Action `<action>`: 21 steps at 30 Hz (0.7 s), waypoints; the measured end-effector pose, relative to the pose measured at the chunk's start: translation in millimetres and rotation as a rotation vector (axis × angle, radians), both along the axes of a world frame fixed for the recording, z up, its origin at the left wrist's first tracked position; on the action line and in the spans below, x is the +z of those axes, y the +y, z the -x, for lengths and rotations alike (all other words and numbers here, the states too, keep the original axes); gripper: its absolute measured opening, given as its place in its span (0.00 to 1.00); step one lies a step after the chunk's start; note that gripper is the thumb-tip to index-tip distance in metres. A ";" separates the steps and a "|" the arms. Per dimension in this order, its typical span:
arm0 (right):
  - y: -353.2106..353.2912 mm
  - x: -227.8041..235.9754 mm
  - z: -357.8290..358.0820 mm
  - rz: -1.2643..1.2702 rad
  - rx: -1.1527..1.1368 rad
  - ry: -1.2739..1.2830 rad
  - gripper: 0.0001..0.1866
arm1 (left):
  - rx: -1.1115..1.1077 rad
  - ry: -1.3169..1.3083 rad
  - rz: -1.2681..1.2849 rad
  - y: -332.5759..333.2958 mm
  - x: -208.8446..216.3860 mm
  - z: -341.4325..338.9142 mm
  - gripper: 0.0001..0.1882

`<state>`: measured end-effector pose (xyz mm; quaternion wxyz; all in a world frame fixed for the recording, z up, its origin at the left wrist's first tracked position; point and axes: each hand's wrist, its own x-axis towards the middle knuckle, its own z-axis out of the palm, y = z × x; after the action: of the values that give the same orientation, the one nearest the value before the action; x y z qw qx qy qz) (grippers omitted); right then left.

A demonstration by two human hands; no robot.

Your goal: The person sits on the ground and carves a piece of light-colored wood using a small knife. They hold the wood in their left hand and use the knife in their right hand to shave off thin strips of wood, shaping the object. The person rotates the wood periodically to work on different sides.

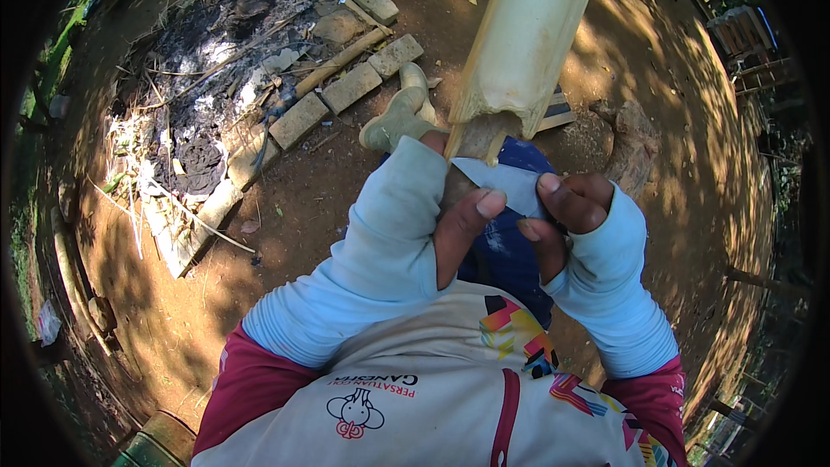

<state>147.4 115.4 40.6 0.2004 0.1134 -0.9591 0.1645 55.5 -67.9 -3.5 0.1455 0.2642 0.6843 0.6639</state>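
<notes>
A large split bamboo length, pale and hollowed like a trough, runs from the top edge down toward my lap, its near end notched and jagged. At that end my left hand is closed round the bamboo's left side, its thumb in front and its other fingers mostly hidden behind. My right hand pinches a flat grey, pointed blade-like piece between thumb and fingers. The piece's tip points left, just under the bamboo's broken end. Whether it touches the bamboo I cannot tell. Pale blue sleeves reach over both palms.
At the left lies a burnt ash heap, edged by several bricks and a bamboo stick. A boot stands beside the bricks. Right of the bamboo is a wooden stump. A green container stands at the lower left.
</notes>
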 end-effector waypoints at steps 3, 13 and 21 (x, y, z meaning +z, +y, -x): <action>1.0 -7.1 0.8 -0.019 -0.026 0.087 0.22 | 0.017 0.025 0.028 -0.9 1.6 -1.4 0.24; -4.7 -11.3 2.6 0.022 -0.101 0.080 0.21 | 0.073 -0.200 0.070 6.0 -1.4 -4.2 0.15; -2.6 -23.3 9.3 0.232 -0.077 0.077 0.20 | -0.103 -0.304 -0.060 -0.2 8.5 1.1 0.18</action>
<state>138.1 112.9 17.4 0.2551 0.0589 -0.9289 0.2621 54.4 -68.2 4.9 0.2736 0.1996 0.6199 0.7079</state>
